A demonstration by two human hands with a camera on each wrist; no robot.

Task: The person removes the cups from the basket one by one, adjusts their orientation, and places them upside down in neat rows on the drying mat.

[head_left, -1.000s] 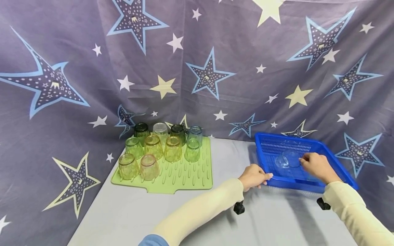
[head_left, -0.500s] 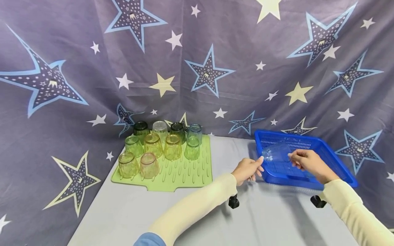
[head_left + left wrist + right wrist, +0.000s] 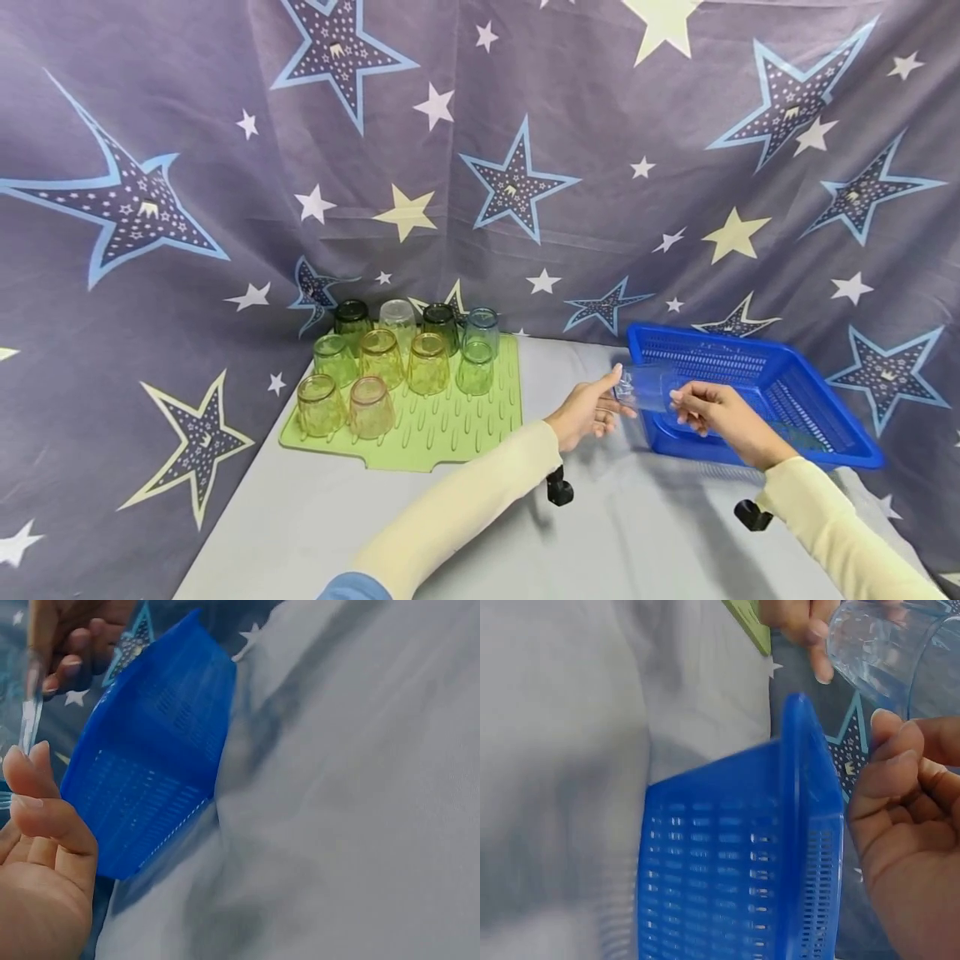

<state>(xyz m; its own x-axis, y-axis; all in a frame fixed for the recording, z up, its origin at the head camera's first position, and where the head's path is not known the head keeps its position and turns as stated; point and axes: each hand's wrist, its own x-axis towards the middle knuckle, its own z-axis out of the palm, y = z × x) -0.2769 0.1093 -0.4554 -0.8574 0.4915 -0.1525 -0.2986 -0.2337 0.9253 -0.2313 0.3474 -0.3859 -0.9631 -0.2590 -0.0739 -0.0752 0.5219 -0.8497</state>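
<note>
A clear drinking glass (image 3: 647, 387) lies sideways in the air, overlapping the left edge of the blue basket (image 3: 757, 342) in the head view. My left hand (image 3: 588, 412) grips its base end between thumb and fingers. With thumb and fingertips, my right hand (image 3: 723, 417) pinches the rim end. The right wrist view shows the glass (image 3: 889, 656) with fingers at both ends, above the basket's wall (image 3: 712, 862). Only a sliver of the glass (image 3: 31, 712) enters the left wrist view, beside the left hand (image 3: 49, 855).
On the left, a green drying mat (image 3: 435, 437) carries several upturned glasses, including a pink one (image 3: 371, 408) and a yellow one (image 3: 321, 406). A faint greenish shape (image 3: 798, 435) shows inside the basket's front right. Behind the table hangs a star-patterned curtain (image 3: 517, 250).
My right hand has lifted the glass from inside the basket and moved it left. My left hand has let go of the basket's edge and taken hold of the glass's base.
</note>
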